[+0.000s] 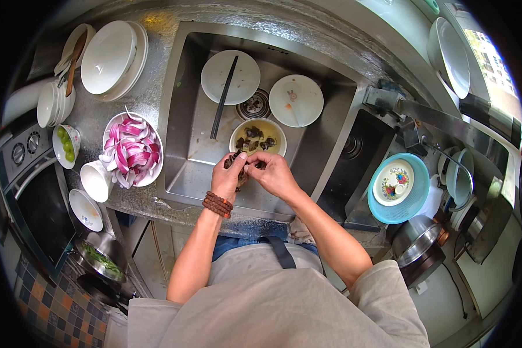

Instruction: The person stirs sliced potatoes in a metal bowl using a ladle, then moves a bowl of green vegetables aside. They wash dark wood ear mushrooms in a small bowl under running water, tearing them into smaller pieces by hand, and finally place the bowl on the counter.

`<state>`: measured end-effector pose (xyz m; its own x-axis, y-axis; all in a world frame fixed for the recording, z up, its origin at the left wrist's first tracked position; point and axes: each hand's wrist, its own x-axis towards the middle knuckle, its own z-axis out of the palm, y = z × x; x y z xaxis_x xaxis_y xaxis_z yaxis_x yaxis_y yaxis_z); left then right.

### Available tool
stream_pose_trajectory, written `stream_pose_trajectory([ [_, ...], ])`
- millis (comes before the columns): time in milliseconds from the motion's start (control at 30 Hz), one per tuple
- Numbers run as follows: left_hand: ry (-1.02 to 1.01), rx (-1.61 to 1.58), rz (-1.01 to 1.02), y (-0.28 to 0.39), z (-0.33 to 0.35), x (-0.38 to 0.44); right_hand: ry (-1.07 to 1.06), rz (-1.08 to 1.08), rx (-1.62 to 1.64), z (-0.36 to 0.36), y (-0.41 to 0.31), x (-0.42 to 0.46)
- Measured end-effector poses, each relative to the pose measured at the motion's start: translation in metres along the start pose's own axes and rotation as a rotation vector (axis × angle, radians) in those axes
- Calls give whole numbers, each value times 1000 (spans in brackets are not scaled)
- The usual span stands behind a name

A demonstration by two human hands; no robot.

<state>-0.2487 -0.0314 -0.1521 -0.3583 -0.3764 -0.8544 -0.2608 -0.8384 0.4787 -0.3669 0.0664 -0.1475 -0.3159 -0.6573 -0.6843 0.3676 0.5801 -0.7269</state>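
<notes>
Over the near part of the steel sink (180, 174), my left hand (226, 175) holds dark brown, wrinkled pieces that look like wood ear fungus (242, 178). A beaded bracelet (217, 204) circles my left wrist. My right hand (275, 173) meets the left one, its thumb and fingertips pinched at the edge of the same fungus. Just beyond the fingers, a white bowl (279, 132) contains yellowish liquid with more dark pieces (254, 132) in it. Part of the bowl's near rim is hidden by my hands.
Two white plates (213, 82) (306, 111) lie in the sink by the drain (254, 104), black chopsticks (224, 98) across one. Sliced red onion (132, 150) heaps a bowl at left, near green grapes (65, 143) and a white cup (96, 180). At right stand a blue basket (419, 202) and the faucet (413, 135).
</notes>
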Motion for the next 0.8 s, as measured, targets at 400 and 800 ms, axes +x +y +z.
stream_pose_trajectory([
  [400, 10, -521, -224, -3, -28, 6, 206, -270, -1149, 11, 49, 68],
  [800, 72, -396, -163, -3, -33, 9, 250, -488, -1229, -9, 35, 62],
])
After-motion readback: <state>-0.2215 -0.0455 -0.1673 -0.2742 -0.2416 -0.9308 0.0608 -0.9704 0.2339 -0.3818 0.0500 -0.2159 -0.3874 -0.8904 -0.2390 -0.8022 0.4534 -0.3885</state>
